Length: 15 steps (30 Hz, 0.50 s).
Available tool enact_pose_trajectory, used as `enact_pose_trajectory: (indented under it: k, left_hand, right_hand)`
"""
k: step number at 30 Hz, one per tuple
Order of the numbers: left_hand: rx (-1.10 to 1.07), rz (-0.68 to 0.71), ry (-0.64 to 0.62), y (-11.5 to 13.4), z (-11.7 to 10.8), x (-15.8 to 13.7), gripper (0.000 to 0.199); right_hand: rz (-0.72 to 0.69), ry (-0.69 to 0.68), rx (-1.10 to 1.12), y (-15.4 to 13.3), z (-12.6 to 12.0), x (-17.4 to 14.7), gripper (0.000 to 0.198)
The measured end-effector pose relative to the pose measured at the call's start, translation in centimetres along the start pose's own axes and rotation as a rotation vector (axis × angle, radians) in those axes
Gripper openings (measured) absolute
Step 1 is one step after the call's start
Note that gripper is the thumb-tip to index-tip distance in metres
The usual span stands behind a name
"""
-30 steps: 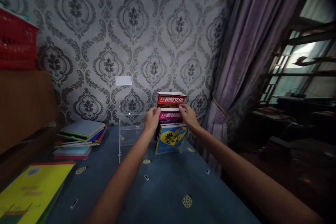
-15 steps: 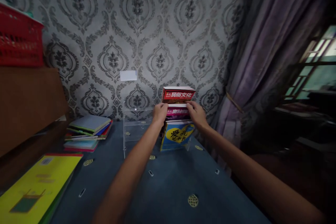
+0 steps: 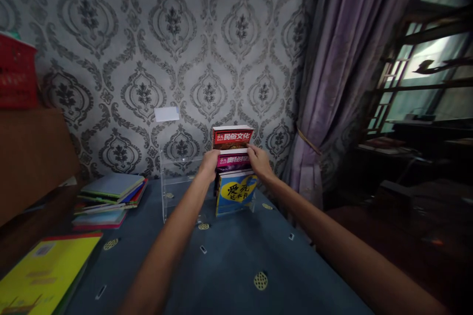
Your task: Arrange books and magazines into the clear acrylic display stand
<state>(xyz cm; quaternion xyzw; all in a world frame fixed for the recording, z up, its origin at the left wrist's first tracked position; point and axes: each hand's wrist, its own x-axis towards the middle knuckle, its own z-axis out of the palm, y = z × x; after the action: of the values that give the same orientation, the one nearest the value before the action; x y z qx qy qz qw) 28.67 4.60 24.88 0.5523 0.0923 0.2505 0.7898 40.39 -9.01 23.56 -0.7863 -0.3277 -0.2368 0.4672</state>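
A clear acrylic tiered rack (image 3: 163, 194) stands on the table against the wall, with books upright on its right side. My left hand (image 3: 209, 164) grips the left edge of a magenta book (image 3: 232, 161) in the middle tier. On its right edge, the fingers of my right hand (image 3: 260, 161) close at the top corner. Behind and above it rises a red book (image 3: 234, 138) with white lettering. A blue book (image 3: 236, 198) with a yellow heart occupies the front tier, just below my hands. The far sides of my fingers are partly hidden.
Several stacked books (image 3: 113, 186) lie left of the rack. Nearer, a yellow book (image 3: 48, 273) lies flat on the dark patterned tablecloth (image 3: 218, 280). A cardboard box (image 3: 35, 152) carries a red basket (image 3: 16, 74) at far left. A purple curtain (image 3: 332, 59) hangs right.
My view has turned a little to the right, so the scene sits further left. Both hands stay at the sides of the magenta book, which shows no clear movement in the rack.
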Motion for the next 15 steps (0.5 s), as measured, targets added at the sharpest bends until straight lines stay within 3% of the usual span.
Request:
enact_pose_trajectory:
  k: [8,15]
  left_hand:
    - [0.068,-0.145,0.012,2.0,-1.4,0.1,0.004]
    - [0.138,-0.219,0.014,2.4,-1.3,0.5,0.010]
  right_hand:
    - [0.008,-0.016,-0.040,-0.2,-0.2,0.1,0.043]
    - [0.011,-0.005,-0.040,0.1,0.0,0.0,0.043]
